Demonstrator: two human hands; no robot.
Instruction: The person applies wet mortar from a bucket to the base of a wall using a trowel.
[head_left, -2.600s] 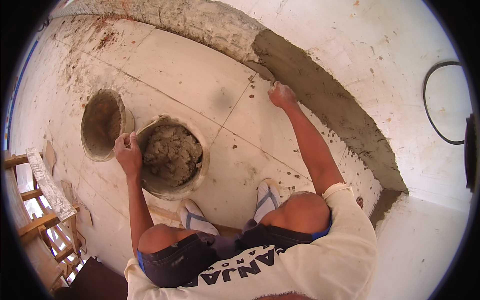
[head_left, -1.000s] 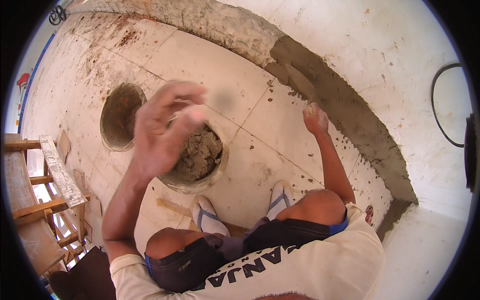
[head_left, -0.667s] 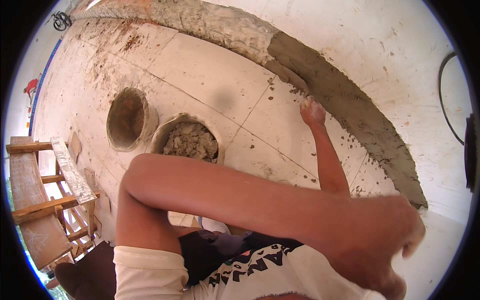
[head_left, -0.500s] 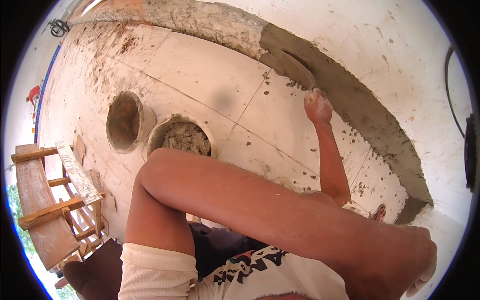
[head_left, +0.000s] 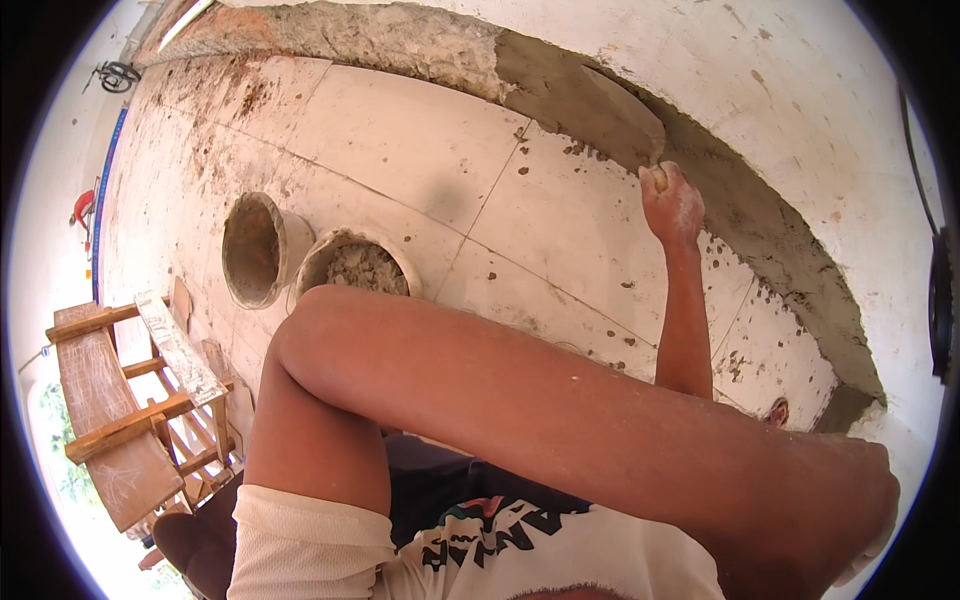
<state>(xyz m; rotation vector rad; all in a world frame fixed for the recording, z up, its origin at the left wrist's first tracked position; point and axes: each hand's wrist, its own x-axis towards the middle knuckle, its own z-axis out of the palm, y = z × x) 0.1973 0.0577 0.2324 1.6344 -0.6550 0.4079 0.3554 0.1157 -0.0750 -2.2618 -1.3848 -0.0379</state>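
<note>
In the head view, my right hand (head_left: pixel 672 203) grips a trowel (head_left: pixel 632 108), its thin blade against damp grey mortar (head_left: pixel 745 200) low on the wall (head_left: pixel 780 90); my left hand (head_left: pixel 868 490) lies across me at lower right, its fingers too hidden to tell their state. Tilting the blade too steeply could gouge the smoothed mortar; pressing hard could squeeze lumps onto the pale floor tiles (head_left: pixel 560 215). Beyond runs rough, chipped masonry (head_left: pixel 400 40); a round, crusted bucket (head_left: pixel 406 270) holds coarse, lumpy mix (head_left: pixel 365 272).

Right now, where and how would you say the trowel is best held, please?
Probably by the trowel's handle, from the near side, as the right hand grips it: the flat blade lies along the grey mortar, and the handle forms its near end.
</note>
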